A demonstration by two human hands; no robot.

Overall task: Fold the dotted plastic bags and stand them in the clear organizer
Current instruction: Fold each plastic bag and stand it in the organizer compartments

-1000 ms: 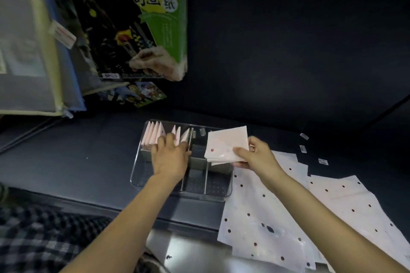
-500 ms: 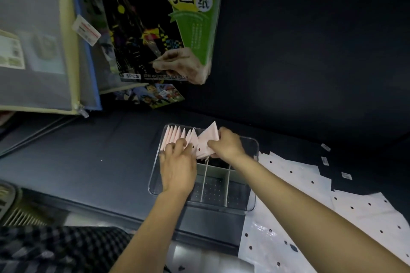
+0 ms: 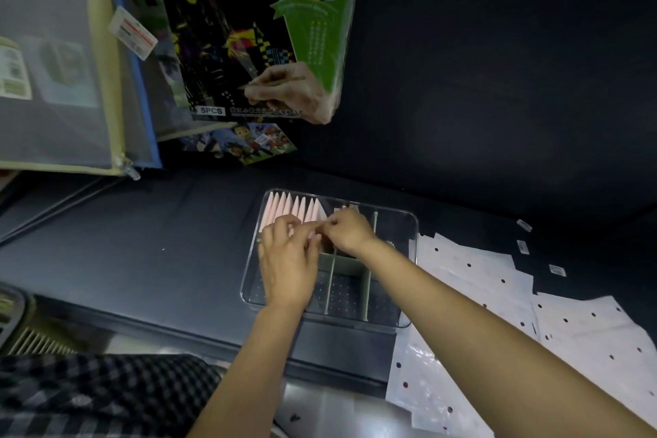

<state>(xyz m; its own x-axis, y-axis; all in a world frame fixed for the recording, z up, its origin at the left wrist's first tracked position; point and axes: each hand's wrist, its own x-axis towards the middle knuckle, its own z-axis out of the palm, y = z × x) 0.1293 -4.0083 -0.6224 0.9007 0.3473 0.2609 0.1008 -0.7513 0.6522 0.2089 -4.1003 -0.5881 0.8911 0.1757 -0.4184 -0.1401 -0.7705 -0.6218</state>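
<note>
A clear organizer (image 3: 413,261) with upright dividers sits on the dark shelf. Its back left compartment holds a row of several folded pink bags (image 3: 289,208) standing on edge. My left hand (image 3: 287,261) lies over that compartment with its fingertips pressed against the near side of the row. My right hand (image 3: 347,230) reaches in from the right and pinches the top of the last folded bag at the row's right end. Unfolded white dotted bags (image 3: 478,277) lie flat to the right of the organizer.
A green scratch-paper pack (image 3: 256,28) and mesh zip pouches (image 3: 67,57) hang above the shelf at the back left. Small white labels (image 3: 556,269) lie at the far right. More dotted bags (image 3: 590,327) overhang the shelf's front edge. Checked cloth (image 3: 89,398) fills the bottom left.
My right hand carried the folded bag from beside the organizer leftward into the back left compartment and set it at the row's end. My left hand stayed at the row.
</note>
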